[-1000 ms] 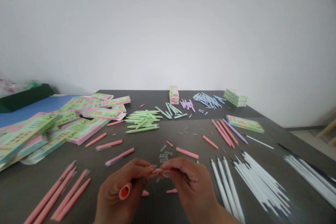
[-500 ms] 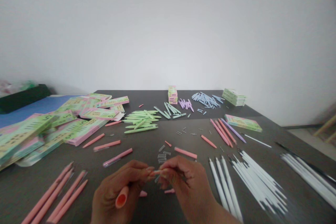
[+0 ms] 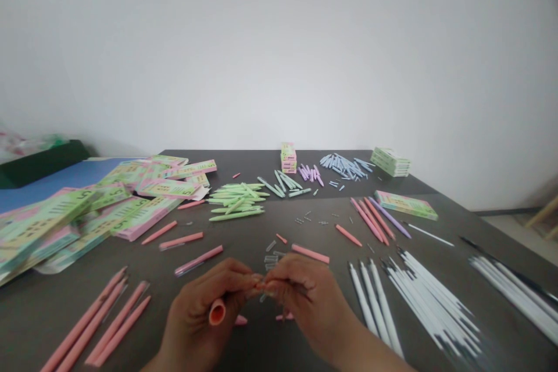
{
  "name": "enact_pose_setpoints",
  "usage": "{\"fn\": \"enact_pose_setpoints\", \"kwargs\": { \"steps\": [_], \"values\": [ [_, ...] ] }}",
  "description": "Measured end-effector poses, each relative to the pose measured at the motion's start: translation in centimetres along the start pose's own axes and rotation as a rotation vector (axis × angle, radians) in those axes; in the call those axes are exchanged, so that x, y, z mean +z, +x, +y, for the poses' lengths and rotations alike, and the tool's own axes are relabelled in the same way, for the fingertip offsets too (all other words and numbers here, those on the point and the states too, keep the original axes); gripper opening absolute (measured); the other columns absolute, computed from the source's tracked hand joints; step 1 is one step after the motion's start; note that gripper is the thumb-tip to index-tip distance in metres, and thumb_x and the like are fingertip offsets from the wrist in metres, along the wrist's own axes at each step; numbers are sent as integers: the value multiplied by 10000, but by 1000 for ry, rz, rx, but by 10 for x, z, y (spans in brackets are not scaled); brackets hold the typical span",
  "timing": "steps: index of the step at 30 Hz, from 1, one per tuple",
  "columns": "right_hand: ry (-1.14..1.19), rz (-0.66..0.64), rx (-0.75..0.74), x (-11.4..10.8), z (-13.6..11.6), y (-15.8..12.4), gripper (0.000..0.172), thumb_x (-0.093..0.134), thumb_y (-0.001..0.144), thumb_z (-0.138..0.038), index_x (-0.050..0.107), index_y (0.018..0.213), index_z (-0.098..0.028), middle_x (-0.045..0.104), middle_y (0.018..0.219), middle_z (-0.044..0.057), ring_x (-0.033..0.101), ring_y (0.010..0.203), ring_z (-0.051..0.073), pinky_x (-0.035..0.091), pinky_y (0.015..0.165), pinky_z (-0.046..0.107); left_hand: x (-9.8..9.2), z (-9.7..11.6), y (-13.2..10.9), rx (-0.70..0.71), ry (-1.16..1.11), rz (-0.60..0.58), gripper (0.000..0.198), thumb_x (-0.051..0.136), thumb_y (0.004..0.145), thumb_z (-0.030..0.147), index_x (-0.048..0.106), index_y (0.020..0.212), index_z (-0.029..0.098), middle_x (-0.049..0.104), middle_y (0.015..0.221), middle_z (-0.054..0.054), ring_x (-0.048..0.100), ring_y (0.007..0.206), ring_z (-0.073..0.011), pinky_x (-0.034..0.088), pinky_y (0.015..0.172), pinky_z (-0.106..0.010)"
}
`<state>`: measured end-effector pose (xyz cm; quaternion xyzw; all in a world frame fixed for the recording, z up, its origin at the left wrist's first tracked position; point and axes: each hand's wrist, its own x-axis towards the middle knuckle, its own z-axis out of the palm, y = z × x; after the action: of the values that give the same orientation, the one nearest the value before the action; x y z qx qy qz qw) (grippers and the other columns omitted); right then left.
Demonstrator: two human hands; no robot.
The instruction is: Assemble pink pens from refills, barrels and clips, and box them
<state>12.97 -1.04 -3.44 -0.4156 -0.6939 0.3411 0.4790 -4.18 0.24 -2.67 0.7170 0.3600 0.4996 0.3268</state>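
Note:
My left hand (image 3: 209, 308) is closed around a hollow pink pen barrel (image 3: 217, 312), its open end facing me. The fingertips of that hand also meet those of my right hand (image 3: 307, 302), which is closed in a pinch. Between the fingertips sits a small pink pen part (image 3: 261, 285), mostly hidden. Under and beyond the fingers lie small clear plastic pieces (image 3: 271, 260) and a pink capped pen part (image 3: 310, 253). Two pink pen tips, one of them a cone-shaped piece (image 3: 285, 317), show on the table below my hands.
Pink pens (image 3: 100, 325) lie at left, white pen tubes (image 3: 375, 308) and refills (image 3: 431, 302) at right. Green pens (image 3: 238, 200), purple parts (image 3: 310, 174) and blue parts (image 3: 346, 166) lie farther back. Printed boxes (image 3: 82, 215) are heaped at left; others stand stacked (image 3: 390, 161) behind.
My fingertips have come closer together, covering more of the small pink part. The left hand has turned a little, shifting the barrel rightward. The whole view has moved slightly.

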Motion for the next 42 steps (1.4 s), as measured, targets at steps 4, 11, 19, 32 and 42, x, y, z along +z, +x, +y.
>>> {"fn": "enact_pose_setpoints", "kwargs": {
  "steps": [4, 11, 19, 32, 42],
  "values": [
    [38, -49, 48, 5, 5, -2, 138, 620, 814, -234, 694, 713, -175, 597, 651, 4, 564, 601, 115, 427, 546, 203, 0, -5, 4, -331, -133, -138, 82, 710, 680, 303, 721, 665, 224, 597, 705, -27, 621, 620, -192, 496, 368, -211],
    [285, -32, 289, 15, 7, -4, 113, 610, 779, -197, 609, 892, -194, 619, 710, -16, 601, 578, 116, 482, 524, 209, 1, -2, 6, -676, -455, -175, 356, 724, 660, 459, 644, 917, 225, 571, 699, 29, 505, 518, -76, 425, 436, -157],
    [355, 123, 196, -2, -8, -4, 37, 658, 761, -218, 657, 794, -201, 655, 699, -12, 619, 621, 109, 505, 602, 209, -1, 2, 12, -875, -915, -433, 370, 409, 883, 478, 582, 779, 168, 460, 484, 44, 309, 342, -29, 267, 309, -108],
    [477, 292, 159, -10, -11, 2, 112, 716, 705, -234, 653, 782, -183, 700, 718, 19, 630, 638, 129, 477, 562, 216, 4, -1, 10, -945, -963, -362, 235, 365, 917, 411, 484, 968, 215, 650, 716, -29, 639, 521, -145, 556, 426, -280],
    [356, 204, 235, 0, 0, 0, 105, 685, 719, -253, 662, 783, -173, 670, 713, 20, 590, 616, 124, 461, 558, 224, -2, -11, 14, -977, -1018, -170, 191, 423, 910, 383, 501, 917, 208, 640, 740, -22, 631, 576, -122, 557, 458, -252]
  ]
}}
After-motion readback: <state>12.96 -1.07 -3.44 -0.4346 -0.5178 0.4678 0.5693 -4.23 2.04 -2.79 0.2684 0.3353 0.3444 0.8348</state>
